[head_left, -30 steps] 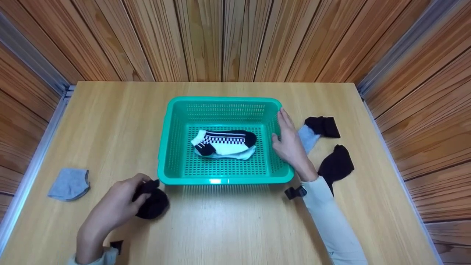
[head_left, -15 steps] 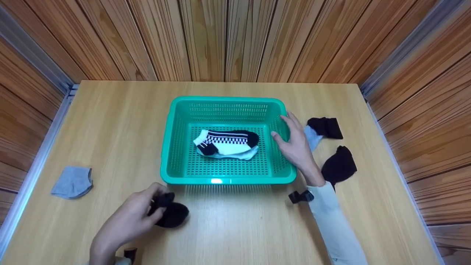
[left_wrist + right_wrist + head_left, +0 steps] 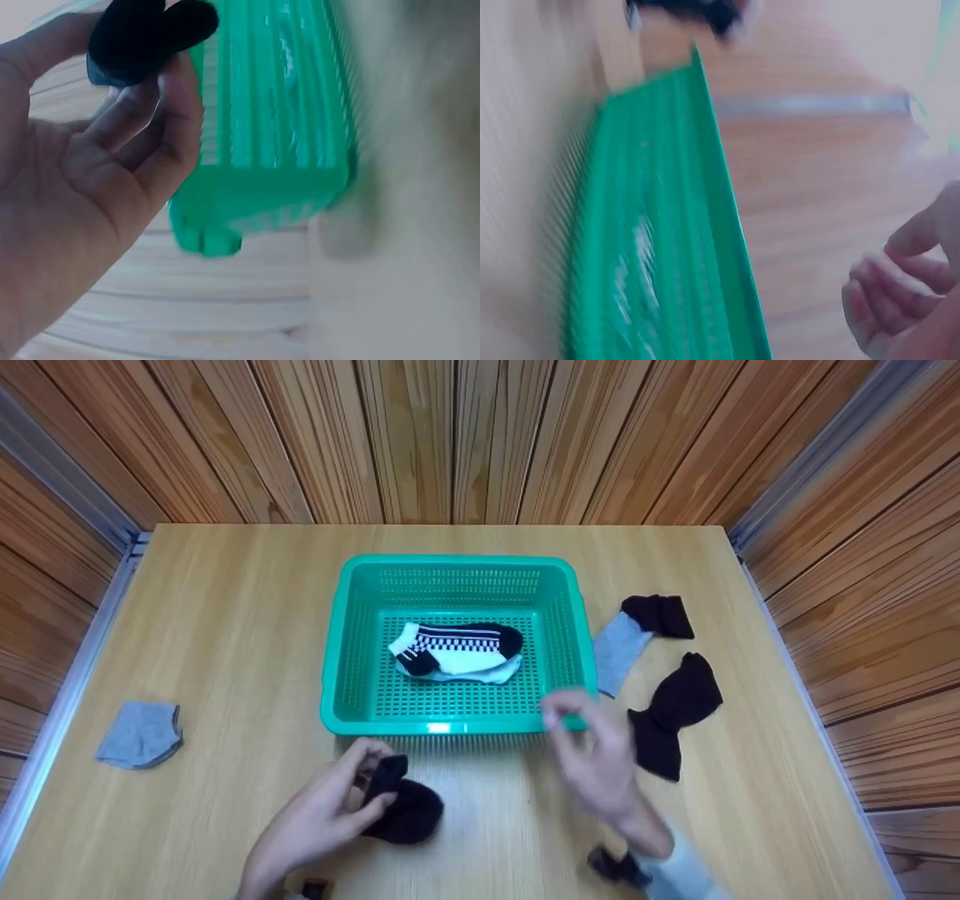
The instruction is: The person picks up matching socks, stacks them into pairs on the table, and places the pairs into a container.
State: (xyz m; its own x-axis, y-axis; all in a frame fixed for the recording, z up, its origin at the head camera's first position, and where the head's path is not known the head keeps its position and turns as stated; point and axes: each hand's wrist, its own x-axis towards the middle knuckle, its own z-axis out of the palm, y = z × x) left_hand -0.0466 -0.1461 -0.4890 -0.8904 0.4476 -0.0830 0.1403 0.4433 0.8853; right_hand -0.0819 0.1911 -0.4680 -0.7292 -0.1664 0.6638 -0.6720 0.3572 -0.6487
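My left hand [image 3: 322, 814] pinches a black sock [image 3: 409, 810] in front of the green basket's front rim. In the left wrist view thumb and fingers close on the black sock [image 3: 135, 37], whose far end lies out of frame. My right hand [image 3: 596, 765], blurred, is near the basket's front right corner with fingers loosely bent. Nothing shows between the fingers of the right hand [image 3: 900, 292] in the right wrist view. Inside the green basket [image 3: 457, 728] lie a black-and-white checkered sock [image 3: 469, 649] and a pale sock [image 3: 487, 675] under it.
A folded grey sock [image 3: 140, 733] lies at the left of the wooden table [image 3: 247, 607]. Right of the basket lie a grey sock [image 3: 621, 651], a black sock [image 3: 660, 616] over its end, and another bunched black sock [image 3: 686, 697]. Wood-panelled walls [image 3: 487, 442] surround the table.
My left hand has carried the black sock rightward along the basket's front. My right hand has left the basket's right rim and come toward the front edge of the table. The basket stays put.
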